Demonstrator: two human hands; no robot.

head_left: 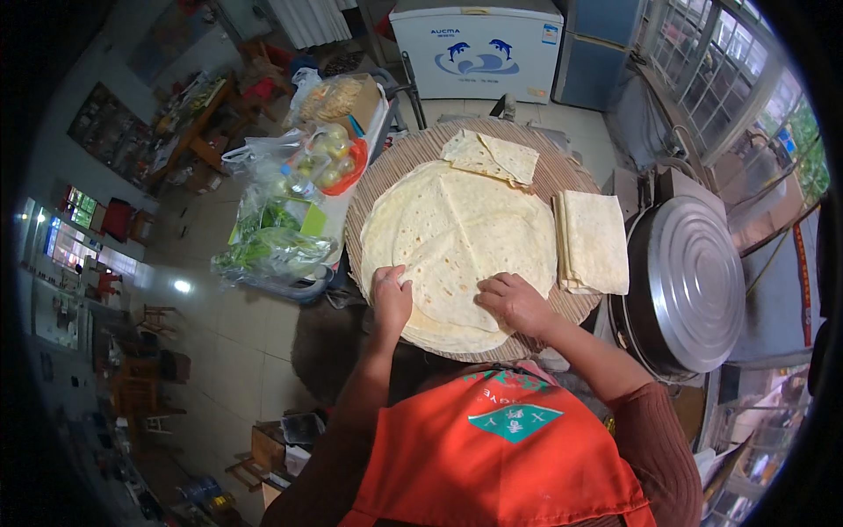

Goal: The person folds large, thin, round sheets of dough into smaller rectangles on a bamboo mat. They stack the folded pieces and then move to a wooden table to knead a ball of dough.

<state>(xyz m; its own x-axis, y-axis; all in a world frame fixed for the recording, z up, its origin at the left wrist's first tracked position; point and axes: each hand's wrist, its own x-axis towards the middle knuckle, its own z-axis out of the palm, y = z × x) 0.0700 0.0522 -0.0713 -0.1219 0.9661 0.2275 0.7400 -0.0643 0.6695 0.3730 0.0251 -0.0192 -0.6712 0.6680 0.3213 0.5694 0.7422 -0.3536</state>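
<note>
A stack of large, thin round flatbreads (520, 244) lies before me on a round ribbed board (395, 151). The top flatbread (438, 263) is partly folded over, with a crease running up its middle and brown spots on its surface. At its left edge, my left hand (393, 300) pinches the sheet between thumb and fingers. My right hand (517, 304) grips the sheet's right side with curled fingers; its thumb is hidden. A folded flatbread (490, 157) sits at the board's far edge. Several more, folded into a rectangular pile (593, 242), rest at the right edge.
Right of the board stands a round griddle with a ridged metal lid (695, 283). On the left, a side table holds bagged leafy greens (280, 240), a bag of round fruit (329, 155) and a cardboard box (359, 99). A chest freezer (477, 56) stands beyond the board.
</note>
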